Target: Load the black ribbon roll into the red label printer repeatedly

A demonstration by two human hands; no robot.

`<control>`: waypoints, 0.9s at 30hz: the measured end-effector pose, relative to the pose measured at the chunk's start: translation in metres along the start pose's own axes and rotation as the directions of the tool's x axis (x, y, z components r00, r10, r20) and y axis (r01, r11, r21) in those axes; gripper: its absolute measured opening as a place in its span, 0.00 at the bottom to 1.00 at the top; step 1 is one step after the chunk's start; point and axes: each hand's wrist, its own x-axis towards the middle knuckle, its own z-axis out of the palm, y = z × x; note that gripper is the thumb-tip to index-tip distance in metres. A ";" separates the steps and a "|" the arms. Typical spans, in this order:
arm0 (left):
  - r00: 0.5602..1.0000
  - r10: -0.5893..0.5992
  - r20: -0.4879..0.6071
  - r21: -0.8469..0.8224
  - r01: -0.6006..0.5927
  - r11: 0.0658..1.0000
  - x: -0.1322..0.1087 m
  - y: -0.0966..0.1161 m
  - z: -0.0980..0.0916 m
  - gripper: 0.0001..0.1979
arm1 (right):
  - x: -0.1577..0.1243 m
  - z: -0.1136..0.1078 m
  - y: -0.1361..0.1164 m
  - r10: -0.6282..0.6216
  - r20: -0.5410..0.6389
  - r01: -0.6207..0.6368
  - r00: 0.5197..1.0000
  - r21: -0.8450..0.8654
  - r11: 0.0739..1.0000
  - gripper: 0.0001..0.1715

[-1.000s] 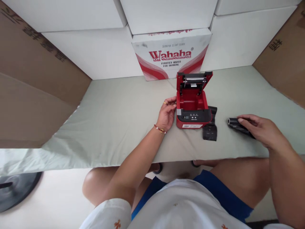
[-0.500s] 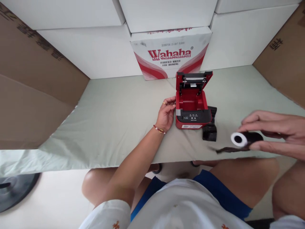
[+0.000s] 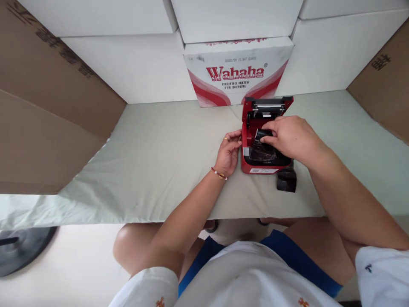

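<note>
White Wahaha carton [image 3: 239, 72] behind red printer [image 3: 249, 140]

We are indoors at a makeshift work spot: a cloth-covered table [image 3: 166, 157] above a pale floor [image 3: 83, 256], walled in by stacked white boxes [image 3: 124, 68], with brown cartons [image 3: 35, 140] on both sides and a printed drinking-water carton [image 3: 239, 70] at the back; whether home, shop or storeroom, we cannot tell
</note>
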 end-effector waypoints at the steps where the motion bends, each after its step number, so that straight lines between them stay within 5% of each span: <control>1: 1.000 0.002 -0.001 0.001 -0.002 1.000 0.000 0.000 0.000 0.16 | 0.001 0.002 -0.001 -0.004 -0.014 0.004 1.000 -0.016 1.000 0.20; 13: 1.000 0.011 -0.009 0.030 -0.011 0.999 0.001 -0.002 0.001 0.16 | 0.025 0.021 -0.012 0.084 0.050 -0.079 0.995 -0.097 0.992 0.16; 17: 0.963 0.254 -0.091 0.267 -0.222 0.938 -0.022 0.002 0.010 0.13 | 0.029 0.021 -0.011 0.072 0.032 -0.070 0.997 -0.055 0.996 0.18; 19: 0.918 0.393 0.048 0.428 -0.375 0.823 -0.041 0.010 0.017 0.14 | 0.021 0.011 -0.012 0.052 0.059 -0.053 0.997 0.013 0.999 0.21; 22: 0.878 0.396 0.270 0.550 -0.478 0.685 -0.062 0.020 0.025 0.15 | -0.003 -0.013 -0.013 0.001 0.047 -0.014 0.999 0.257 0.966 0.18; 25: 0.831 0.386 0.401 0.619 -0.556 0.554 -0.067 0.020 0.027 0.08 | -0.024 -0.035 -0.006 0.149 -0.199 -0.041 0.969 0.462 0.886 0.19; 27: 0.762 0.436 0.479 0.658 -0.640 0.397 -0.063 0.014 0.024 0.06 | -0.024 -0.038 0.006 0.275 -0.411 -0.044 0.869 0.490 0.870 0.22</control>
